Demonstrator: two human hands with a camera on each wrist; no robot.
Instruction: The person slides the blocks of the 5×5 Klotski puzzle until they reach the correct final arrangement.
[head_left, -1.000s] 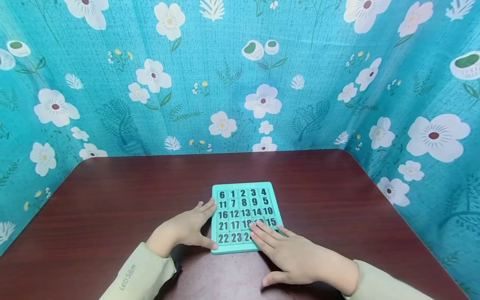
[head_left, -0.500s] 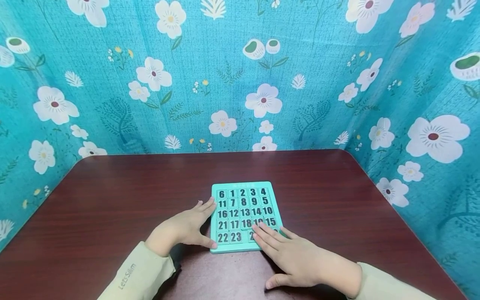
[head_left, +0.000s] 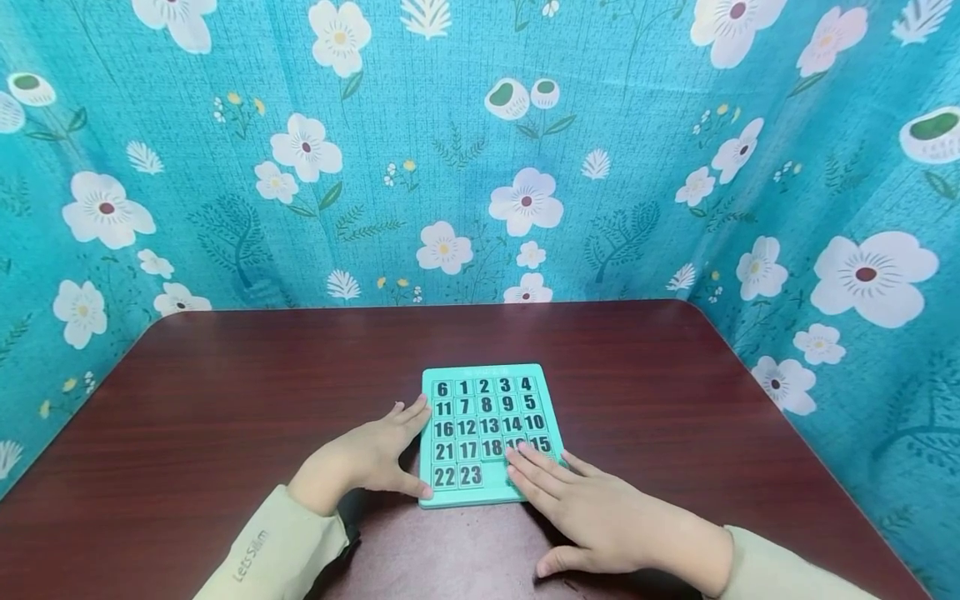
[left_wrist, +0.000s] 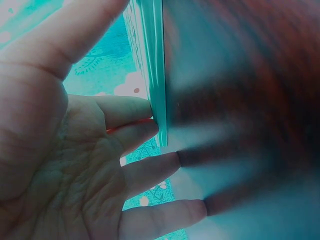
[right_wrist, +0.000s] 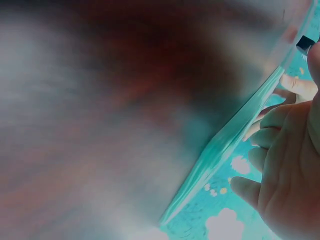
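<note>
A turquoise sliding number puzzle (head_left: 480, 497) lies flat on the table, its black-numbered tiles in rows. Along its bottom row, tiles 22 and 23 show at the left, then a gap (head_left: 495, 475) without a tile; the right end is covered by a hand. My left hand (head_left: 371, 457) touches the puzzle's left side, thumb at the lower corner and fingers higher up; the left wrist view shows these fingers fairly straight against the edge (left_wrist: 157, 75). My right hand (head_left: 592, 512) rests its extended fingertips over the lower right tiles, partly hiding 19, thumb spread away.
The dark red-brown table (head_left: 300, 350) extends around the puzzle on all sides. Behind it and at both sides hangs a blue flowered curtain (head_left: 465, 150). Light sleeves (head_left: 262, 546) cover both forearms.
A bottom-row tile under my right fingers has slid right, opening the gap beside 23. My right hand has shifted slightly right. My left hand has stayed at the puzzle's edge.
</note>
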